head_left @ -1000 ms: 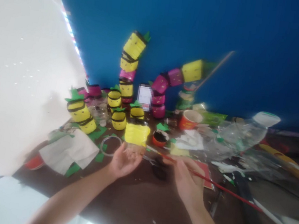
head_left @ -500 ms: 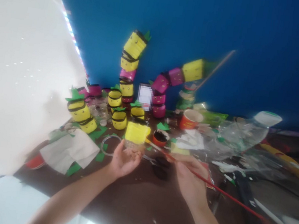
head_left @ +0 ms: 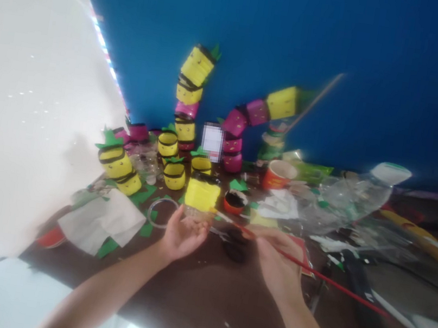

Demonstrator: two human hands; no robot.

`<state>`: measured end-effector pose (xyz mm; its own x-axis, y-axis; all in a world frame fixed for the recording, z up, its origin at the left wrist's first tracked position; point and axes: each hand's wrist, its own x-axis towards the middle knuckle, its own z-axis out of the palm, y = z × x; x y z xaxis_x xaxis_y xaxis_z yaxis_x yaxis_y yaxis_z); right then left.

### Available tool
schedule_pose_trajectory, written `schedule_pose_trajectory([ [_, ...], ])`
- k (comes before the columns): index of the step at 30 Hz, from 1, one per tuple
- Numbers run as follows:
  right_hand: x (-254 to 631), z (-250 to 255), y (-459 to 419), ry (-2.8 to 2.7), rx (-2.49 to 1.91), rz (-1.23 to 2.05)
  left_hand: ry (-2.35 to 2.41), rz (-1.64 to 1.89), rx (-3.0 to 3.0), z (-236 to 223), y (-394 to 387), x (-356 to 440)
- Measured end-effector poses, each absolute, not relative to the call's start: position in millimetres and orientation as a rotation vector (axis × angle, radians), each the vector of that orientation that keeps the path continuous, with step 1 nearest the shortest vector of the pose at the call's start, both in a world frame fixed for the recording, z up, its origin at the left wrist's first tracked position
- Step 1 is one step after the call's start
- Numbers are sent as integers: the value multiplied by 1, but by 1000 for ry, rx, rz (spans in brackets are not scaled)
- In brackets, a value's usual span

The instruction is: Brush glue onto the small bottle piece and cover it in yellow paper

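Note:
My left hand (head_left: pixel 185 238) is closed round the clear lower part of a plastic bottle cup (head_left: pixel 201 195), whose upper part is coated yellow. A dark band shows along the cup's top. Between the fingers of my right hand (head_left: pixel 277 257) is a paintbrush with a long red handle (head_left: pixel 333 283), pointing left. Its yellow-smeared tip is at the cup's lower right edge; blur hides whether it touches. Behind the brush stands a small red pot (head_left: pixel 234 202) with dark contents.
Yellow bottle cups with green leaves (head_left: pixel 175 175) stand behind my left hand. Scissors (head_left: pixel 235 246) and a tape roll (head_left: pixel 163 213) lie near my hands. A paper cup (head_left: pixel 280 175), a clear bottle (head_left: pixel 371 195) and a black-handled tool (head_left: pixel 360 289) are to the right. White cloth (head_left: pixel 103 221) lies left.
The brush tip has moved slightly down along the cup's right side. The cup has shifted a little in my left hand, and a dark band now shows at its top.

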<state>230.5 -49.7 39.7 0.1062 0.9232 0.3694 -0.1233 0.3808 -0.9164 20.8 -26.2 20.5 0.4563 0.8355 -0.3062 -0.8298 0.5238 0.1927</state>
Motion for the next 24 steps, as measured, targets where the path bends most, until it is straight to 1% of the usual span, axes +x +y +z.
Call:
schedule_pose_trajectory([
  [5,224,46,-53,-1307,-953,922,406,1054,27,17,-27,23],
  [10,229,36,-49,-1195,-928,860,417,1073,21,20,-26,22],
  [13,229,36,-49,-1169,-882,893,434,1101,6,20,-26,23],
  [18,222,45,-54,-1291,-953,933,437,1119,-7,13,-27,24],
  [24,229,33,-49,-1135,-909,893,398,1080,51,18,-27,23],
])
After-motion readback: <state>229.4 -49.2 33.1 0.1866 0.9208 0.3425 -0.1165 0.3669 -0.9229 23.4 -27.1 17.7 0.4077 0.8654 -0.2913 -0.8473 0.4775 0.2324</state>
